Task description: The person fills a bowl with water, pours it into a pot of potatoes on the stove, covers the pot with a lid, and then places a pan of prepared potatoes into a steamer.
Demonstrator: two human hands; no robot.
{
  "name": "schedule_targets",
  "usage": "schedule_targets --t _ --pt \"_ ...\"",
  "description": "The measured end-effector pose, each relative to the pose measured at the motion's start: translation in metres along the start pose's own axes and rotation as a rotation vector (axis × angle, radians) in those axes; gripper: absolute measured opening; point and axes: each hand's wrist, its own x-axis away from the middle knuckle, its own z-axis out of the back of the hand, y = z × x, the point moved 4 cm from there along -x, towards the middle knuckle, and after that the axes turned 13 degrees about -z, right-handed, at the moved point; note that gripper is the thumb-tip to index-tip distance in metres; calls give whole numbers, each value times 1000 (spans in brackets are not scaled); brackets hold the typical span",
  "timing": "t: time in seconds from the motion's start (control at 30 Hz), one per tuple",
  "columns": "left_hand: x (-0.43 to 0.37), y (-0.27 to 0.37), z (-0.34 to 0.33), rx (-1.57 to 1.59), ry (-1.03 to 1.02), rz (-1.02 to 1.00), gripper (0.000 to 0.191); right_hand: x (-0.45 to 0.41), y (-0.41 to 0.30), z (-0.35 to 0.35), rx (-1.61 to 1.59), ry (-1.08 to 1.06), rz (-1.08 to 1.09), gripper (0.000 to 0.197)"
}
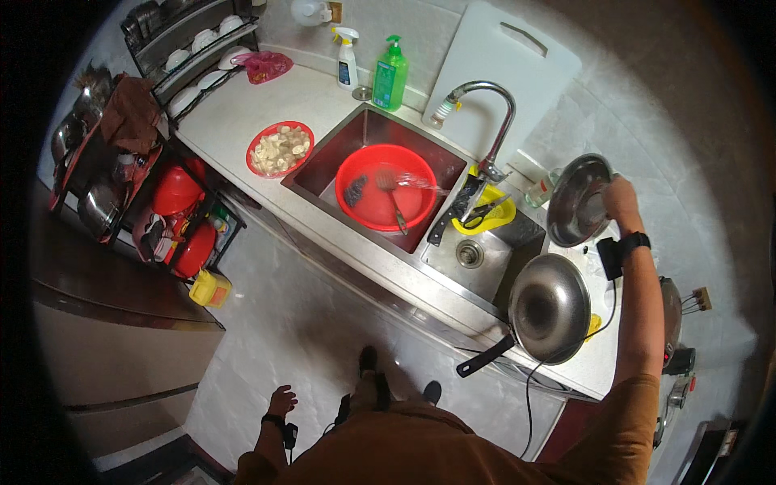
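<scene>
My right hand (619, 199) grips the rim of a round metal basin (573, 203), held tilted above the right end of the counter. Close below it lies a frying pan (548, 309) with a black handle. My left hand (283, 401) hangs over the floor with its fingers apart and nothing in it. In the left sink bowl stands a red plastic basin (385, 213) of water, with a slotted spatula (397, 209) and a dark scouring pad (356, 191) in it. A red plate (250, 159) of pale sliced food (280, 150) sits left of the sink.
A chrome faucet (506, 121) rises behind the sink. A yellow strainer (500, 215) with black scissors (482, 212) and a black-handled knife (441, 227) lies over the divider. Behind stand a green pump bottle (390, 76), a spray bottle (347, 63) and a white cutting board (485, 54). Racks flank the counter's left end.
</scene>
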Motion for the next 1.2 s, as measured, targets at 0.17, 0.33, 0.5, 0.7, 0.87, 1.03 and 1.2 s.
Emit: schedule_targets --t 0.17,0.33,0.5,0.7,0.87,1.03,1.2 --pt "-17 -45 19 228 -107 139 32 -2 43 37 -561 -53 -162 24" --pt "-21 7 -28 -39 -327 176 33 13 139 5 354 356 160 25" --pt "-37 59 -56 -164 -440 31 36 126 176 22 -173 292 -336 22" --pt "-49 96 -114 -577 -764 -143 40 312 294 6 -1229 74 -861 16" --pt "20 83 -229 -865 -983 -296 32 507 376 -9 -1325 148 -974 30" --pt "112 35 -324 -1088 -1276 -308 31 717 434 16 -1169 428 -1241 38" --pt "164 -3 -393 -1372 -1502 -391 32 973 469 42 -914 542 -1998 30"
